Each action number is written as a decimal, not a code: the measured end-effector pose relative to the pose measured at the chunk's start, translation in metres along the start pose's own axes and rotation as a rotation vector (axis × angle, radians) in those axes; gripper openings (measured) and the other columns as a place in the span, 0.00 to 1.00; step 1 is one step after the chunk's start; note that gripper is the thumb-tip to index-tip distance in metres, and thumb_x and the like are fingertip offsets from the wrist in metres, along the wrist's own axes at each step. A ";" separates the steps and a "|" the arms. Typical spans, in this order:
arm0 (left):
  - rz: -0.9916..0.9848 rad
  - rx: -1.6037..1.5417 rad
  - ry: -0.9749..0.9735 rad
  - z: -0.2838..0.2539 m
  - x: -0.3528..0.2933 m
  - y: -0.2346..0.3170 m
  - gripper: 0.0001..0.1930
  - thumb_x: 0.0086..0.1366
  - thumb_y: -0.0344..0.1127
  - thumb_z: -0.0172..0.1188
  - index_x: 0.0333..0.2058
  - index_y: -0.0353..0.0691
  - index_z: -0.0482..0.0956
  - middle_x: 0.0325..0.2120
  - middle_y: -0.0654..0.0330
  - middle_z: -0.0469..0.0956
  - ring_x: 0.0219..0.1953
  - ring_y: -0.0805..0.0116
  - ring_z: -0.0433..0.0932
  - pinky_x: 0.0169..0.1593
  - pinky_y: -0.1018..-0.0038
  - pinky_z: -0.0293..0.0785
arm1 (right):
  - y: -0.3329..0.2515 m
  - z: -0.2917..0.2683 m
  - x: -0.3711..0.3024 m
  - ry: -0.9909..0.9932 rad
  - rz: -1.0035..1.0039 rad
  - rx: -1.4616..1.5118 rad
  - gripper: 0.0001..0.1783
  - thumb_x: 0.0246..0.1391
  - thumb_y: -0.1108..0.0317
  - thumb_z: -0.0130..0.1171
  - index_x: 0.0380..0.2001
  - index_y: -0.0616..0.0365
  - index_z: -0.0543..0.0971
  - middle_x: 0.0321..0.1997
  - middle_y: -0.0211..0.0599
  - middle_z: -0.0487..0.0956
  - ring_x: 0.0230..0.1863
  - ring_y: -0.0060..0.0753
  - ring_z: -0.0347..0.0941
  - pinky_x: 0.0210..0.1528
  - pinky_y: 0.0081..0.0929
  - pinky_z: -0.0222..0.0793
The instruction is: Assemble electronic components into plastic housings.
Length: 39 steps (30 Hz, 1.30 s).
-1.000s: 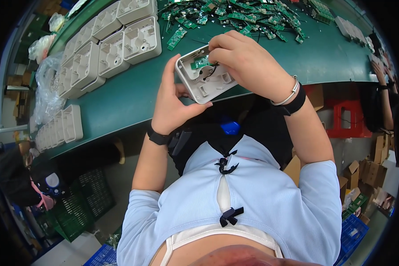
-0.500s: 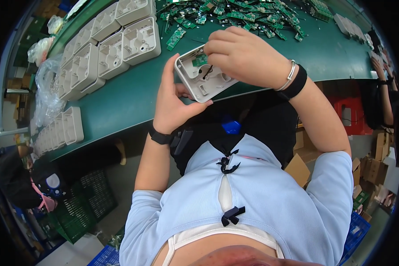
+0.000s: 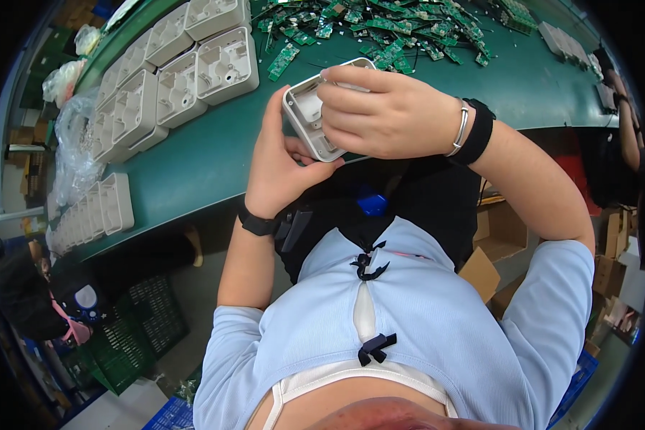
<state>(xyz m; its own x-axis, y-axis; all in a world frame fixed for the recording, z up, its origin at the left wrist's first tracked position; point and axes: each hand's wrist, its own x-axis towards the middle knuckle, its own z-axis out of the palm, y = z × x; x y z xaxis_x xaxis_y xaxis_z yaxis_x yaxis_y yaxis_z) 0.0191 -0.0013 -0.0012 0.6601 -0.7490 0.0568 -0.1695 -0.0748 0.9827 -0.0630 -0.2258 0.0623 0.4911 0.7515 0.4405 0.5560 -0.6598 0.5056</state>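
The open pale case (image 3: 304, 107) was in the upper middle of the frame, above the near edge of the worktop (image 3: 179, 172). The left hand (image 3: 276, 168) held it by its left side and lower corner, thumb along the lower rim. The right hand (image 3: 383, 111) lay across the opening with fingers bent together in a narrow curl; whether they pinched anything could not be told. Moulded walls showed in the uncovered left part of the case.

At the upper left stood a group of larger-looking open cases (image 3: 226, 64), with ribs, posts and small holes inside. Below them, a row of thin pale trays (image 3: 116, 204) leaned together near a clear plastic bag (image 3: 75, 150).

Half a second earlier, a green board and a black wire had shown inside the case; the right hand had since moved down over that spot. The right elbow had swung farther outward.

A heap of circuit boards (image 3: 401, 29) covered the worktop's top middle. At lower left sat a green crate (image 3: 158, 312); at right, an open cardboard box (image 3: 500, 228) and a co-worker's arm (image 3: 628, 132).
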 end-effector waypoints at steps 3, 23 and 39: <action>0.008 0.034 0.017 -0.002 -0.001 0.000 0.62 0.47 0.29 0.83 0.75 0.35 0.49 0.55 0.50 0.78 0.36 0.72 0.86 0.35 0.78 0.82 | 0.000 -0.002 0.005 0.053 -0.058 -0.028 0.11 0.48 0.65 0.63 0.36 0.54 0.80 0.41 0.29 0.80 0.50 0.35 0.78 0.63 0.37 0.74; -0.008 -0.025 0.049 -0.004 0.002 0.002 0.59 0.47 0.31 0.83 0.73 0.32 0.52 0.53 0.49 0.81 0.33 0.70 0.87 0.33 0.76 0.84 | -0.085 -0.004 -0.018 0.240 0.838 0.619 0.12 0.49 0.74 0.75 0.38 0.60 0.84 0.44 0.40 0.85 0.45 0.45 0.81 0.49 0.36 0.75; -0.050 -0.030 0.014 -0.007 -0.002 0.015 0.59 0.48 0.29 0.82 0.73 0.34 0.51 0.54 0.48 0.79 0.35 0.68 0.88 0.33 0.74 0.84 | -0.069 -0.010 -0.011 0.159 1.020 0.977 0.06 0.52 0.74 0.72 0.35 0.61 0.86 0.48 0.40 0.86 0.47 0.42 0.80 0.52 0.32 0.73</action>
<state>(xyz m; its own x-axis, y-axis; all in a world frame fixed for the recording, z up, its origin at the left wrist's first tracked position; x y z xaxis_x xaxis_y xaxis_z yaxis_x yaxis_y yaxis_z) 0.0207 0.0033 0.0145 0.6773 -0.7357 0.0098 -0.1142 -0.0919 0.9892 -0.1136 -0.1888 0.0300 0.9090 -0.0981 0.4051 0.2739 -0.5920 -0.7580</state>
